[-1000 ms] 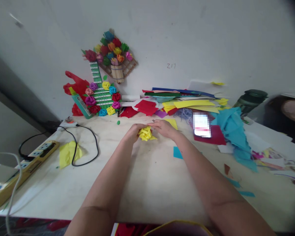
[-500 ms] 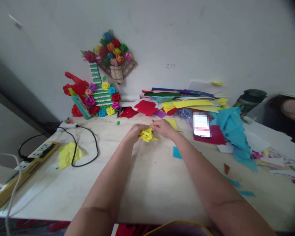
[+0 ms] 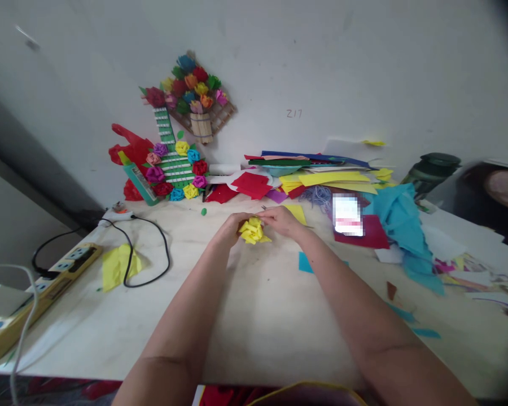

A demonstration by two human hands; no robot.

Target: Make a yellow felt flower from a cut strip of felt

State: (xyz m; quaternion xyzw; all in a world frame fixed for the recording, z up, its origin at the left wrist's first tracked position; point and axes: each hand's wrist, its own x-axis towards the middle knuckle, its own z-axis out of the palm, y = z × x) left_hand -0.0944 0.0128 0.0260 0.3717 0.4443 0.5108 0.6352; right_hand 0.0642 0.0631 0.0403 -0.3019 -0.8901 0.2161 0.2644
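Over the middle of the table I see a yellow crepe-paper flower (image 3: 253,232) with ruffled, layered petals. My left hand (image 3: 236,224) is closed around its left and back side. Against its upper right edge, the fingers of my right hand (image 3: 279,219) are pinched together. A thin tool (image 3: 307,226) lies within that hand, its small forked tip showing past the fingers; its exact kind is unclear. What the right fingertips press on is partly hidden. Under and behind the right hand lies a yellow paper square (image 3: 295,213).
Blue paper (image 3: 306,262) lies by my right forearm. A phone (image 3: 347,215) rests on dark red paper at right, near crumpled blue paper (image 3: 400,217). Paper sheets (image 3: 330,179) are stacked at the back. Left are a glue bottle (image 3: 140,181), cable (image 3: 167,254) and power strip (image 3: 63,276).
The flower has turned slightly between my hands and its petals look rounder and more gathered. Both hands stay almost in the same place.
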